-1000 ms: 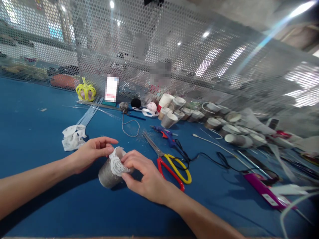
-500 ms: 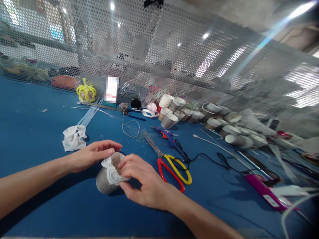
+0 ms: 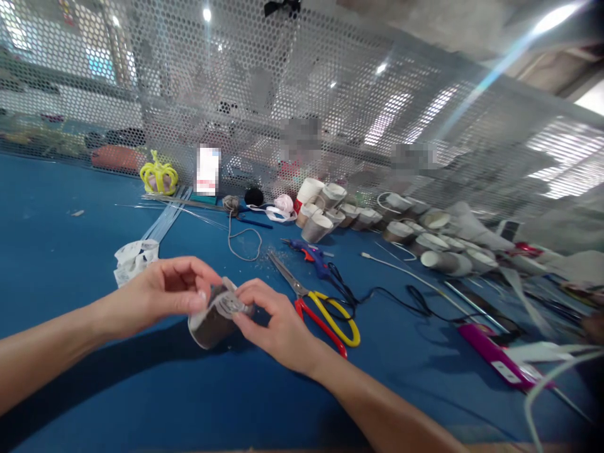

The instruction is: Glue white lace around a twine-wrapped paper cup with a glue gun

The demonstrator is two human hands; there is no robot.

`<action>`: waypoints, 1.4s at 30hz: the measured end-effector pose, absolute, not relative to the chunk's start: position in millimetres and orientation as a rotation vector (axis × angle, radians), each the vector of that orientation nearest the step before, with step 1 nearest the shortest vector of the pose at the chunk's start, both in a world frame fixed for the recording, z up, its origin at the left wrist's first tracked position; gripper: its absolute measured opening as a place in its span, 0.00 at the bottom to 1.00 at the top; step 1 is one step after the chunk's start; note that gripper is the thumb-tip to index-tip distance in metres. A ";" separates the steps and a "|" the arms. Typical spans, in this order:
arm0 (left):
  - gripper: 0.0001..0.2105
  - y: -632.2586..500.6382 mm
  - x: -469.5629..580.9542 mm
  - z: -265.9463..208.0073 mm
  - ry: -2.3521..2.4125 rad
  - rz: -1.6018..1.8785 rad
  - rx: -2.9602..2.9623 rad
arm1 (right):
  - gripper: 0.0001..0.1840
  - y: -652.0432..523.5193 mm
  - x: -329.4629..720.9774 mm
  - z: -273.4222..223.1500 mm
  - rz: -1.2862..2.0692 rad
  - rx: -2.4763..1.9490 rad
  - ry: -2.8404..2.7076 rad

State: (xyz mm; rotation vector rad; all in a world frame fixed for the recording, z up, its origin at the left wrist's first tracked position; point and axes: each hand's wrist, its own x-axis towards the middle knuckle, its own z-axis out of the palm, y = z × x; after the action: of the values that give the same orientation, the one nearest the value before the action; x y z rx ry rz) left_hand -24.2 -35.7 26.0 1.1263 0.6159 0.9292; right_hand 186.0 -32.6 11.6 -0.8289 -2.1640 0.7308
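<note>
A small grey cup (image 3: 206, 328) stands tilted on the blue tabletop, with patterned white lace (image 3: 231, 304) around its upper part. From the left, my left hand (image 3: 158, 292) is closed at the cup's upper edge, thumb and fingers bent round it. My right hand (image 3: 276, 324) pinches the lace and rim on the other side. The fingers hide part of the cup's mouth. Beside my right hand lie open-bladed scissors (image 3: 306, 294) with one red and one yellow handle. A crumpled piece of white lace (image 3: 134, 257) rests behind my left hand.
A blue glue gun (image 3: 311, 253) and its black cord lie beyond the scissors. Several grey cups (image 3: 317, 228) stand along the perforated metal screen (image 3: 264, 94). A purple power strip (image 3: 495, 358) is at the right. Grey yarn (image 3: 231, 204) and a yellow crown-shaped piece (image 3: 159, 177) sit farther back.
The cup has turned and tipped, so its opening shows less and more of its side faces me. My left fingers have curled in from a flatter pose onto its edge.
</note>
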 end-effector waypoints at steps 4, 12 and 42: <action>0.14 -51.4 -26.5 38.3 0.445 0.592 1.242 | 0.03 -32.1 184.9 11.5 0.774 -0.862 -2.119; 0.22 -25.7 -17.9 11.6 1.025 0.887 1.519 | 0.01 -33.1 185.8 14.2 0.875 -0.911 -2.051; 0.22 -23.9 -13.8 -3.5 1.151 0.817 1.529 | 0.15 81.2 303.9 -1.3 0.397 -2.294 -1.711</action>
State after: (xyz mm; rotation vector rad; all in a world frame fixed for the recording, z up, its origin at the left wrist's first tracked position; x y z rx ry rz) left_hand -13.8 -23.9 -3.5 1.5294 1.1514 0.8175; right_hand 303.9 81.2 -1.3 -2.2937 -1.7106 0.3975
